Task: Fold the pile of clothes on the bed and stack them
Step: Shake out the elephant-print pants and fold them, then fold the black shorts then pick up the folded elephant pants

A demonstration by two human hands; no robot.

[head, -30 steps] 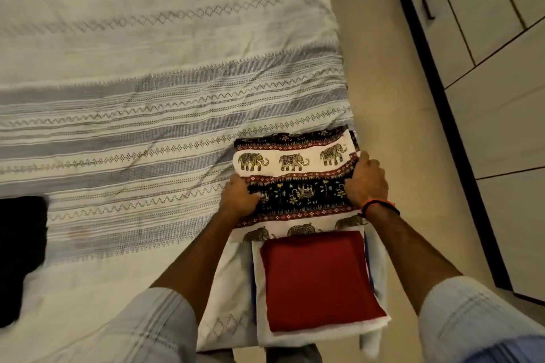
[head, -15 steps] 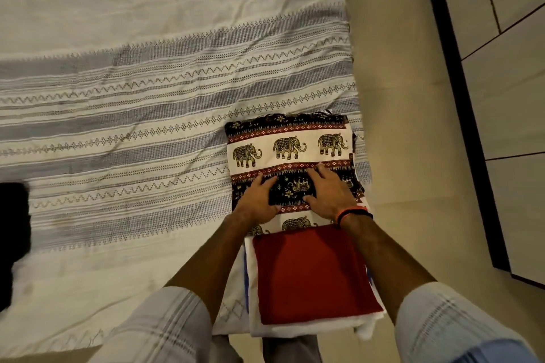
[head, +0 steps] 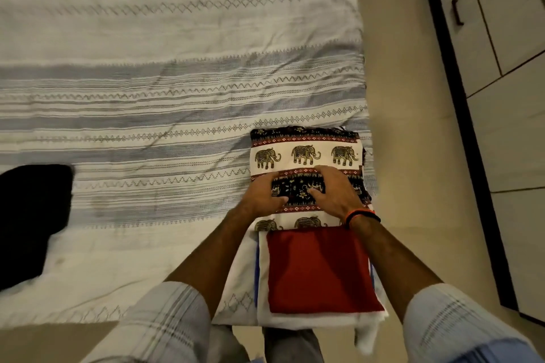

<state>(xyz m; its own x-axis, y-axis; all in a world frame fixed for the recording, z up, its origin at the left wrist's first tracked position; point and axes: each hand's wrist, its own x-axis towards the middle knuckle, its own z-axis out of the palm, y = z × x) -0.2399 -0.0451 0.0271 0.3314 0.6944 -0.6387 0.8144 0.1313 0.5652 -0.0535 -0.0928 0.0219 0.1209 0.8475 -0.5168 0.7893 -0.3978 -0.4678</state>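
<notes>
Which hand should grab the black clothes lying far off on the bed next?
Probably the left hand. The dark black garment lies at the left edge of the striped white bedsheet, on that hand's side. The right hand, with the orange wristband, rests on the folded elephant-print cloth, farther away.

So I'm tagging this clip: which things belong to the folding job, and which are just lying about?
Job:
elephant-print cloth, pressed by left hand and right hand
red folded cloth
white folded cloth
black garment

Lying about:
striped bedsheet
cupboard
</notes>
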